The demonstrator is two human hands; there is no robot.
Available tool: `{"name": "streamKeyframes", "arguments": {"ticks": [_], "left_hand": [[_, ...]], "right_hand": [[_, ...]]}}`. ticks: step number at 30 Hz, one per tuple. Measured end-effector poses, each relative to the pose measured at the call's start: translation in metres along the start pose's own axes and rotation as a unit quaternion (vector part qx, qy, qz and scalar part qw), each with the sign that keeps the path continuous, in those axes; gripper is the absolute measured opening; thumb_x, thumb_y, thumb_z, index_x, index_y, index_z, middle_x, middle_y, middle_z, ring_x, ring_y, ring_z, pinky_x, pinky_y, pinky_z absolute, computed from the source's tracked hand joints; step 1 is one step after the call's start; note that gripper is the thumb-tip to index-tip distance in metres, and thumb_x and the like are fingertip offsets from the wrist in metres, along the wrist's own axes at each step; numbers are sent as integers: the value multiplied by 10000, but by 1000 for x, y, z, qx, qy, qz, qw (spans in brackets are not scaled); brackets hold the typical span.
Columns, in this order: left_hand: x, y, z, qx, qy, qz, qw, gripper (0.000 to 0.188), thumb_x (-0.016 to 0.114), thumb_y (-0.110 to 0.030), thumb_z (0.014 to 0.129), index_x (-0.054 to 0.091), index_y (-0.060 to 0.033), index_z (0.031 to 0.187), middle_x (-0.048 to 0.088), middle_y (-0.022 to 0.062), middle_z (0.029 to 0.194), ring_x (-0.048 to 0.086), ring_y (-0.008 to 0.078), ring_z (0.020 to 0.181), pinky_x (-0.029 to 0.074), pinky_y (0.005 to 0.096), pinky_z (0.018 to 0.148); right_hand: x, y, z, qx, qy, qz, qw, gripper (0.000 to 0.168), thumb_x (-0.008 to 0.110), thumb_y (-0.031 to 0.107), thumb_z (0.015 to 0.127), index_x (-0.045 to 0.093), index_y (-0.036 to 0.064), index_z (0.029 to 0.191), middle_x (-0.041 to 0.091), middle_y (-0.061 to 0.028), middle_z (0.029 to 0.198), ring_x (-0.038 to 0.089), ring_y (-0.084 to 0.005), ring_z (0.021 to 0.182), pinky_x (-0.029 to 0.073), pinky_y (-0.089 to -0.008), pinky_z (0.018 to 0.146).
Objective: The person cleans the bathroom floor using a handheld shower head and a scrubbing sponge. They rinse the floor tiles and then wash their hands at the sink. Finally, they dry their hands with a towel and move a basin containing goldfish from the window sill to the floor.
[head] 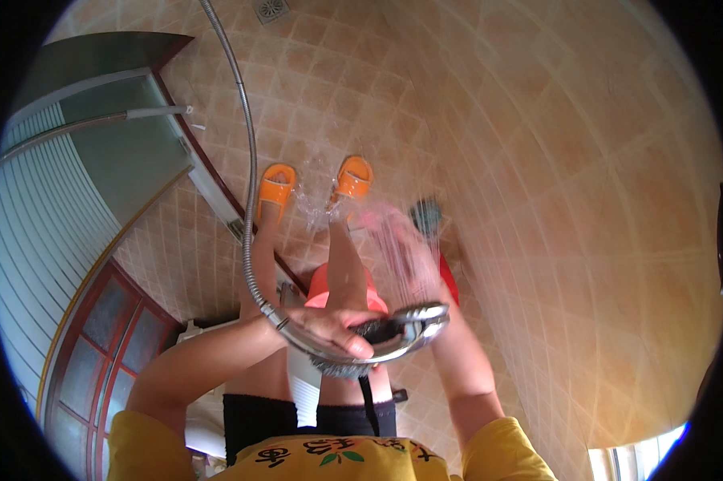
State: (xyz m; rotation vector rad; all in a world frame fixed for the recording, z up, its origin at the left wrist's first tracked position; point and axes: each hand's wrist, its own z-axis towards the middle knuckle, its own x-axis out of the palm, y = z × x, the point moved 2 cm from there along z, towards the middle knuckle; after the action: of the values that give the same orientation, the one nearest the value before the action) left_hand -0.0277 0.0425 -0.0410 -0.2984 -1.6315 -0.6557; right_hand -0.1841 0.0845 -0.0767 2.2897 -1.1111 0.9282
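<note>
My left hand (331, 330) is closed around the chrome handle of a hand shower (424, 324), whose head sits to its right. A grey, wiry-looking scrubber (340, 368) shows under the handle and between my fingers; a black strap or handle (368, 400) hangs below it. A ribbed metal hose (250, 150) runs up from the handle. Water sprays from the shower head over my right hand (388, 231), which is stretched out beyond it. Spray and blur hide its fingers, so whether it holds anything is unclear.
A pink plastic bucket (318, 294) stands behind my leg. By the tiled wall (578, 210) are a green bristly thing (426, 216) and a red object (449, 281). Orange slippers (276, 191) are on my feet on the tiled floor (313, 90). A floor drain (271, 8) lies ahead; a glass door (121, 144) is left.
</note>
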Motion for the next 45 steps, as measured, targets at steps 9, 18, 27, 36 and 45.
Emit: {"name": "streamKeyframes", "arguments": {"ticks": [9,18,27,36,45], "left_hand": [[-60,26,82,1,-168,21,986,408,661,-187,900,489,-52,1244,612,47,981,634,120,823,566,270,693],[-87,66,115,-27,-403,497,768,566,590,-333,913,378,-130,1397,653,252,1013,661,352,909,514,425,754],[-227,103,-52,124,-790,291,525,570,687,-252,801,426,-60,1269,635,226,1006,630,405,934,492,461,826],[-218,148,-113,398,-802,-72,439,314,623,-78,920,473,-82,1196,576,25,895,576,113,772,495,279,640],[-221,181,-106,505,-806,-153,268,423,614,-80,923,405,-65,1290,579,68,997,580,134,821,504,284,703]], "right_hand": [[-19,-124,-136,-171,-277,272,906,476,593,212,858,492,65,1299,566,-66,1265,532,-210,1128,424,-386,952],[-73,-164,-111,-100,-405,395,819,285,493,146,851,615,67,1096,658,-114,1135,600,-285,1093,448,-481,992],[-79,-95,-99,-332,-595,-149,717,288,653,14,799,509,75,1041,599,-71,935,583,-190,828,485,-330,801],[-22,-55,11,18,-61,-791,609,460,713,220,795,450,30,1121,607,-232,992,590,-409,945,470,-482,804],[-46,-208,225,-6,201,-895,399,382,662,169,767,513,55,1100,616,-124,1023,606,-307,995,454,-436,829]]}}
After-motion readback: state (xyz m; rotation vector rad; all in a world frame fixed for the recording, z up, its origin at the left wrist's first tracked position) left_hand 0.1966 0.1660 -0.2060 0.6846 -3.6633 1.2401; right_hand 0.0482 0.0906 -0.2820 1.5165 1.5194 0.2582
